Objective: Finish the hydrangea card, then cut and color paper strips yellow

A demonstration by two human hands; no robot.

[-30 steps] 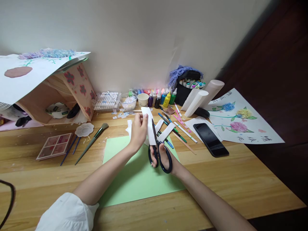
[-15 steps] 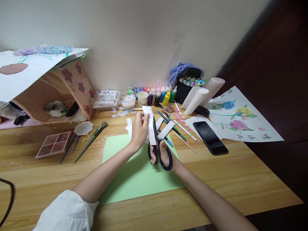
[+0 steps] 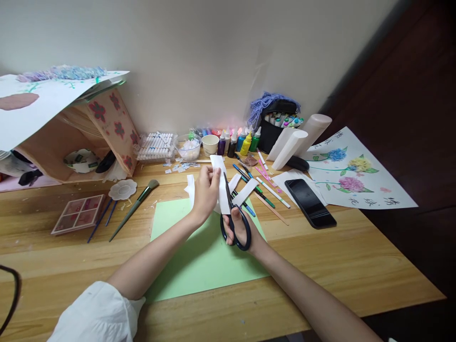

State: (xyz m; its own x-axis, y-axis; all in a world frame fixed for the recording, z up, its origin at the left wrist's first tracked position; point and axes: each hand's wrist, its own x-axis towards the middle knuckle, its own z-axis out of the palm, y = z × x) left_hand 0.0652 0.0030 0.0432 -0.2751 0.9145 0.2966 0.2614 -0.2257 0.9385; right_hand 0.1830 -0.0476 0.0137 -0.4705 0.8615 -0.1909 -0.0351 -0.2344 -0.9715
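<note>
Soft light lays a faint shadow across the green paper (image 3: 213,266).

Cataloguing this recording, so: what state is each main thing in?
White strip: pinched in left hand
Scissors: gripped in right hand, at strip's edge
Green sheet: lying flat
Phone: screen dark
Paint bottles: upright
Paper cup: upright
Marker case: open
Flower drawing: unrolled

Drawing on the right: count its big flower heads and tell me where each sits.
3: the blue flower head upper left, the yellow flower head to its right, the pink flower head below. The drawing's left edge is partly covered, so more may hide.
</note>
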